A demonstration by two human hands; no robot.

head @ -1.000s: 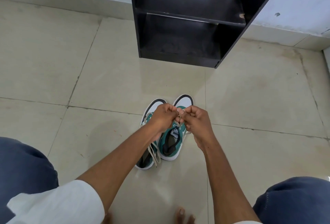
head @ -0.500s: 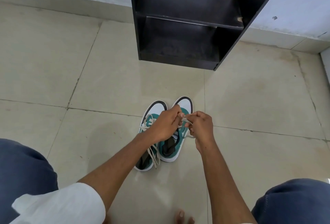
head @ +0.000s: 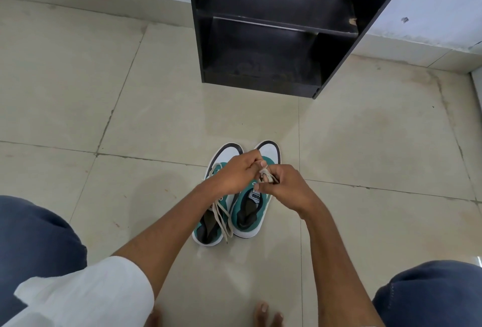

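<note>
Two green-and-white sneakers stand side by side on the tiled floor, toes pointing away from me. The right sneaker (head: 251, 218) has its cream laces (head: 266, 176) pinched between both hands above its tongue. My left hand (head: 238, 174) grips one strand from the left, and my right hand (head: 285, 187) holds the other from the right; the fingers touch over the knot. The left sneaker (head: 208, 230) has loose laces (head: 221, 218) trailing across its opening toward the heel.
A black open shelf unit (head: 273, 26) stands against the white wall straight ahead, beyond the shoes. My knees in blue trousers (head: 34, 238) frame the view left and right, and bare toes (head: 266, 312) show at the bottom edge.
Both hands stayed over the right sneaker working the lace; the left hand shifted slightly over the right hand's fingers, and the lace now bunches between them.
</note>
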